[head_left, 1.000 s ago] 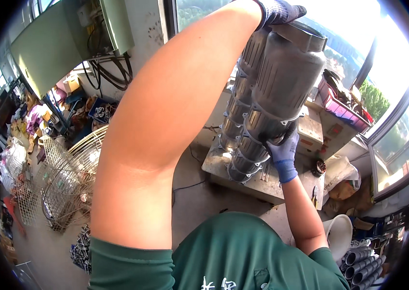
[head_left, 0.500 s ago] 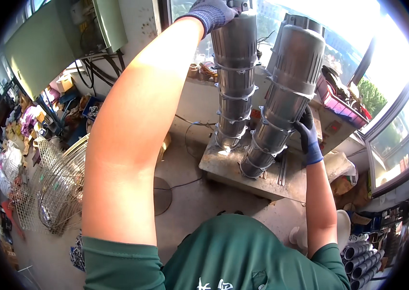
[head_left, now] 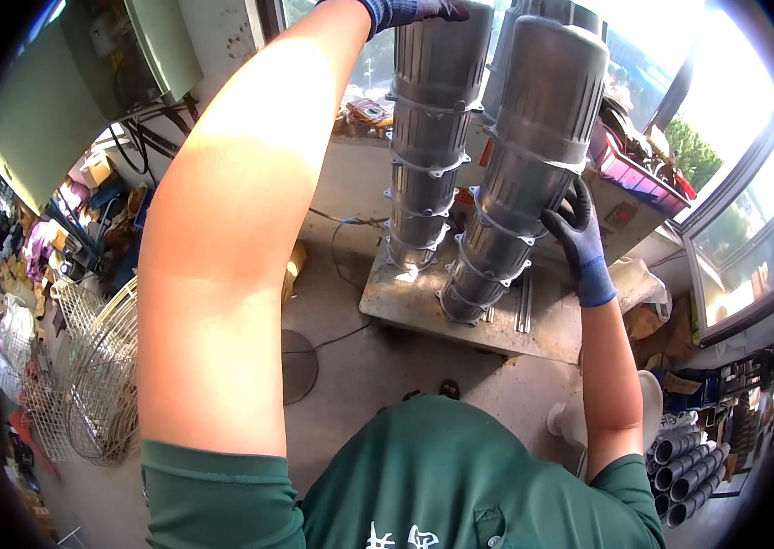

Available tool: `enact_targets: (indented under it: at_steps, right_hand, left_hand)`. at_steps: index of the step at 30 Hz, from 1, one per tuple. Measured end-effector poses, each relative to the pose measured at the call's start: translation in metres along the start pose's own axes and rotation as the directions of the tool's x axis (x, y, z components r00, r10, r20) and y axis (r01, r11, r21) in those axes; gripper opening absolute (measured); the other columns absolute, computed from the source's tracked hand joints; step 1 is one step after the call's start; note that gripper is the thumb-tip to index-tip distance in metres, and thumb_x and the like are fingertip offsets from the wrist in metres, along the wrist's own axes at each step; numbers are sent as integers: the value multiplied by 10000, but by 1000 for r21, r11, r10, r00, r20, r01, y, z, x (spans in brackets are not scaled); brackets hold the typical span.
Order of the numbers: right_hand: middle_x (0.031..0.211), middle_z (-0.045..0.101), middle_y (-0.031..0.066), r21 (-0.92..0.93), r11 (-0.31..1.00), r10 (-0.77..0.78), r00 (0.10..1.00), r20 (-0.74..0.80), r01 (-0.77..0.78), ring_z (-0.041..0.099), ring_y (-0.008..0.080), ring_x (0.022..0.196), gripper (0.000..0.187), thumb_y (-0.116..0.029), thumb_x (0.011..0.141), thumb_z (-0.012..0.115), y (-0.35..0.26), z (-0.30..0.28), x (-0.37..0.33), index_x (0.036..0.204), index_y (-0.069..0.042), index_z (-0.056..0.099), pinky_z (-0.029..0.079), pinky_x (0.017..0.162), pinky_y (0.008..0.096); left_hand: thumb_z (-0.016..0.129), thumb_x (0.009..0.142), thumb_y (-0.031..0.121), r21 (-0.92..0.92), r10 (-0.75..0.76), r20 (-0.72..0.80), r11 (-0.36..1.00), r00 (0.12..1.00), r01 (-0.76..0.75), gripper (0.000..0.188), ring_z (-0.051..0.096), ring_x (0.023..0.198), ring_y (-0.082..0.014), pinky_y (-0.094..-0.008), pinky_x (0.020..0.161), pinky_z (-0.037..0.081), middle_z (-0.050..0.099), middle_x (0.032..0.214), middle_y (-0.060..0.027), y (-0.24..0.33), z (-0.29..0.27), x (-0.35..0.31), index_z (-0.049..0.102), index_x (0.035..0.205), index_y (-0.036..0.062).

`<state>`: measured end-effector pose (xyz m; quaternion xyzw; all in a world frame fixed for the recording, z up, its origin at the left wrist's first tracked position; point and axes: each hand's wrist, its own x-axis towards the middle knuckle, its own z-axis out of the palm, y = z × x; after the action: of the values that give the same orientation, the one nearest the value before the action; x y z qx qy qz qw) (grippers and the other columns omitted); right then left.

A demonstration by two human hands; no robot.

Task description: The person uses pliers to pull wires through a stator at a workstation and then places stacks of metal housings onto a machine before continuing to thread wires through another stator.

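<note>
Two tall stacks of grey metal cylindrical housings with eared flange rings stand side by side on a low platform (head_left: 387, 297). At the top of the left stack (head_left: 428, 137), my left hand (head_left: 410, 11), in a blue and dark glove, lies with its fingers stretched over the top housing; the frame edge cuts off part of it. My right hand (head_left: 579, 240), gloved alike, is at the right side of the right stack (head_left: 520, 192). Its thumb and fingers are apart, touching or nearly touching a middle housing near a flange. The right stack leans in view and another housing shows behind its top.
Metal strips (head_left: 522, 306) lie on the platform beside the right stack. A pink crate (head_left: 639, 174) of odds and ends stands by the window. Wire mesh (head_left: 99, 366) is heaped at left, below a green cabinet (head_left: 58, 101). Dark pipes (head_left: 684, 476) are piled at lower right.
The view has shifted a little, so the stacks sit slightly higher and further left. My left hand's fingers have gone from curled at the top to stretched flat; my right thumb and fingers have spread.
</note>
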<state>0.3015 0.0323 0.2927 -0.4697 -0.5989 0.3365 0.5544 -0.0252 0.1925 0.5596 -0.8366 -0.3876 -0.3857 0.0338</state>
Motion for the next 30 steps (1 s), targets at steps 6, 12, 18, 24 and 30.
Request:
enact_targets:
  at_steps: [6,12,18,24,30]
  right_hand:
    - [1422,540,143,-98,993,57,998,-16,-58,505,188,1309,770,-130,883,765,23,-2,-28,1531,-10,368,490,1009,312]
    - [1395,540,117,202,854,499,865,-59,-479,666,234,1054,670,-126,904,727,119,-39,-133,1494,-45,419,599,834,394]
    - [1449,503,126,63,541,794,534,291,-838,677,251,993,1085,-261,849,806,231,14,-115,1633,-251,56,618,730,439]
    - [1134,677,91,-121,772,626,711,320,-624,661,177,874,853,-286,756,840,256,19,-113,1473,-93,421,573,726,327]
    - [1080,662,56,-45,711,624,601,498,-702,650,158,859,721,-278,794,846,251,79,-127,1386,-134,459,570,704,314]
  left_hand:
    - [908,648,377,-39,15,75,999,997,-12,809,651,1124,-341,-397,988,525,674,1218,-217,2,14,26,602,1299,7]
    - [688,901,506,38,49,-111,998,993,-45,779,462,1363,-413,-442,1160,381,479,1472,-257,-1,45,37,438,1498,73]
    - [553,1034,428,-520,251,-161,800,955,-298,509,636,1144,-326,-395,1010,487,683,1213,-199,115,24,22,629,1263,-19]
    - [693,876,278,-39,454,-138,885,880,-463,473,625,1081,-382,-457,981,495,659,1167,-212,167,79,-16,635,1260,9]
    - [748,883,268,-295,404,-95,861,910,-414,670,613,1197,-294,-386,1023,508,582,1316,-231,157,69,-8,491,1417,-44]
